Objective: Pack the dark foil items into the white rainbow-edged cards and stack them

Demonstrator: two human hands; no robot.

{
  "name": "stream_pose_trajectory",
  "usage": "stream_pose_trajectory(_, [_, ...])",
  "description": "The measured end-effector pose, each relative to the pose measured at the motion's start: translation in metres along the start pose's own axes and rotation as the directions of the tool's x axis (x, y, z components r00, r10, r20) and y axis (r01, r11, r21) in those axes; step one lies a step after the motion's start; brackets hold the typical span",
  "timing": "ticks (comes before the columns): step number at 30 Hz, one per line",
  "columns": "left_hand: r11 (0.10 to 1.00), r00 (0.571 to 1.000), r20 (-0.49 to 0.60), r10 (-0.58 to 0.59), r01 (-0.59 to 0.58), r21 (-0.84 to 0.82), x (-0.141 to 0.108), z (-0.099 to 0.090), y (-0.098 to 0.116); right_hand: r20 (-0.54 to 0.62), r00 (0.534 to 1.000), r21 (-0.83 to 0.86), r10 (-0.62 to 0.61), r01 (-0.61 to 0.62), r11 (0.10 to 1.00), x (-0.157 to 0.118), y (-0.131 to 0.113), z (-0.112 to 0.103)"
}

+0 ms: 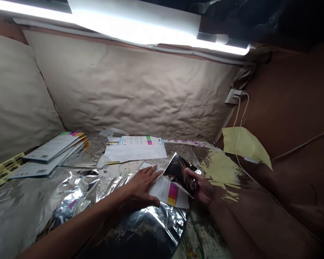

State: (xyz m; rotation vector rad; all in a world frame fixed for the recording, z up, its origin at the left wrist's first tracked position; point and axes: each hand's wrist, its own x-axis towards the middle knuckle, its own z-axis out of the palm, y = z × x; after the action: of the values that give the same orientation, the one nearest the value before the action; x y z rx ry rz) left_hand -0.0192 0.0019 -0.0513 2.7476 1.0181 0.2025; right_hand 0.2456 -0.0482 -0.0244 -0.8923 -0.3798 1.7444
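Note:
My left hand [140, 187] lies flat with spread fingers on a white leaflet [162, 190] that has a pink-and-yellow colour block. It presses the leaflet down without gripping it. My right hand [202, 187] pinches a dark, mirror-like foil sheet [179, 174] at its lower right edge. That sheet stands tilted over the leaflet's right part and hides some of it. Beneath both hands spreads crumpled silver foil [108, 190], and a dark, glossy round foil piece [140, 233] curves below my left wrist.
A printed sheet [135, 149] lies beyond my hands, and a stack of leaflets [54, 151] sits at the left. A yellow paper [244, 145] hangs on the brown right wall near a wall socket [233, 96] with white cables. A bright light tube [140, 34] runs overhead.

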Motion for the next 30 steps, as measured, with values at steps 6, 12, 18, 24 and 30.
stream_pose_trajectory(6, [0.999, 0.997, -0.062, 0.042, -0.044, -0.027, 0.001, 0.001, -0.002, 0.108, 0.994, -0.079, -0.016, 0.024, 0.997, -0.003, 0.021, 0.011])
stream_pose_trajectory(12, [0.990, 0.992, -0.055, 0.109, -0.104, 0.092, 0.000, -0.023, 0.011, 0.242, 0.970, -0.267, 0.018, 0.049, 0.962, -0.016, 0.028, 0.016])
stream_pose_trajectory(18, [0.943, 0.962, -0.063, 0.266, -0.246, 0.224, -0.011, -0.051, 0.036, 0.409, 0.912, -0.419, 0.026, 0.162, 0.894, -0.034, 0.026, 0.021])
stream_pose_trajectory(24, [0.943, 0.963, -0.195, 0.186, -0.119, 0.310, -0.013, -0.051, 0.043, 0.356, 0.922, -0.361, -0.153, 0.286, 0.888, -0.031, 0.018, 0.018])
stream_pose_trajectory(30, [0.941, 0.918, -0.395, 0.027, 0.110, 0.320, -0.008, -0.059, 0.025, 0.029, 0.786, -0.293, -0.617, 0.597, 0.747, -0.012, -0.002, 0.012])
